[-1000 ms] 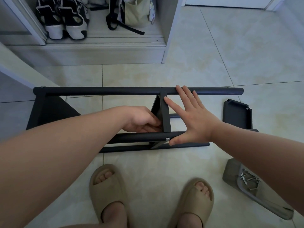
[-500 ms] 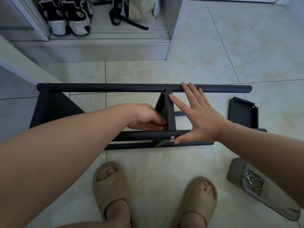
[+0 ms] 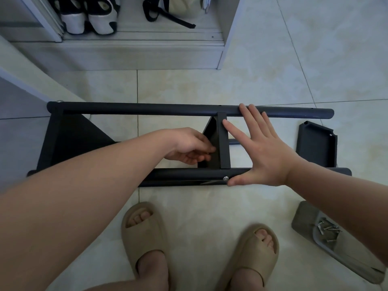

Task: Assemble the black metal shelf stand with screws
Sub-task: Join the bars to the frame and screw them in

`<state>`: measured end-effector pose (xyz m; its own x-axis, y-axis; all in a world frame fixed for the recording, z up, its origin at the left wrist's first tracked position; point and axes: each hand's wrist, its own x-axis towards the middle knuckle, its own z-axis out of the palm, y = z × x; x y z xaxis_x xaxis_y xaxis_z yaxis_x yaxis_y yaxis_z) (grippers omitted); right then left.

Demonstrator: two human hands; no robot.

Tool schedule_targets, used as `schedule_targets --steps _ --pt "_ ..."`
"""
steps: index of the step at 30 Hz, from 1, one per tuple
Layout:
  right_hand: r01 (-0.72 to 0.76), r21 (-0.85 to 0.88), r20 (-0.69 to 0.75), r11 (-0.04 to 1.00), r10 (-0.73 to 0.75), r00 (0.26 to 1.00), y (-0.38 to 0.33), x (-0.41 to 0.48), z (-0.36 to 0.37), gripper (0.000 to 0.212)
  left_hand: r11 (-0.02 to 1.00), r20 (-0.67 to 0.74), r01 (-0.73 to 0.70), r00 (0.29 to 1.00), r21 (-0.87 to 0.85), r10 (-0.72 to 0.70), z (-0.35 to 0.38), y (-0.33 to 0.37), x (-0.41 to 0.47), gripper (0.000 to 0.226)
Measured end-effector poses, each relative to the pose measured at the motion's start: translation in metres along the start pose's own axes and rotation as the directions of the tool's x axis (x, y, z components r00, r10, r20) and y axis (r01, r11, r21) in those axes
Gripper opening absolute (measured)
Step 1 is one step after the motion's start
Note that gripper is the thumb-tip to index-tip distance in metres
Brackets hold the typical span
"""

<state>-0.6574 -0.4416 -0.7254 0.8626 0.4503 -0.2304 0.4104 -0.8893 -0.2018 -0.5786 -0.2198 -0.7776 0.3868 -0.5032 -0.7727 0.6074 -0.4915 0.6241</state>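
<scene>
Pale tiled floor (image 3: 210,85), black shelf stand (image 3: 147,109) lying flat; left grip (image 3: 186,145) curled round its middle panel (image 3: 212,135); right grip (image 3: 262,152) spread flat across it, thumb beside screw (image 3: 226,178)

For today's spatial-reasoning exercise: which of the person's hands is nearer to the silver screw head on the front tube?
Right. The right hand has its thumb tip beside the screw head; the left hand holds the triangular panel, up and left of it.
</scene>
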Motion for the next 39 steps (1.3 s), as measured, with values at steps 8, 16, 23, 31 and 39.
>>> schedule_targets --steps 8,16,23,31,39 --pt "0.012 -0.011 -0.014 1.0 -0.012 1.0 0.002 0.002 0.002 0.128 0.994 0.063 0.08 0.995 -0.077 -0.075 -0.01 0.006 0.0 0.009" --pt "0.017 0.003 -0.01 1.0 -0.017 1.0 0.001 0.003 0.001 0.127 0.993 0.108 0.12 0.987 0.02 -0.122 -0.002 0.011 0.009 0.011" --pt "0.016 0.019 -0.011 1.0 -0.015 1.0 0.002 0.003 0.001 0.129 0.99 0.186 0.11 0.975 0.083 -0.124 -0.004 0.018 0.011 0.024" --pt "0.014 0.02 -0.012 1.0 -0.014 1.0 0.001 0.003 0.002 0.13 0.977 0.186 0.128 0.969 0.17 -0.16 -0.006 0.02 0.006 0.013" --pt "0.017 0.019 -0.015 1.0 -0.017 1.0 0.001 0.003 0.002 0.128 0.986 0.152 0.103 0.981 0.133 -0.123 -0.003 0.022 0.009 0.016"
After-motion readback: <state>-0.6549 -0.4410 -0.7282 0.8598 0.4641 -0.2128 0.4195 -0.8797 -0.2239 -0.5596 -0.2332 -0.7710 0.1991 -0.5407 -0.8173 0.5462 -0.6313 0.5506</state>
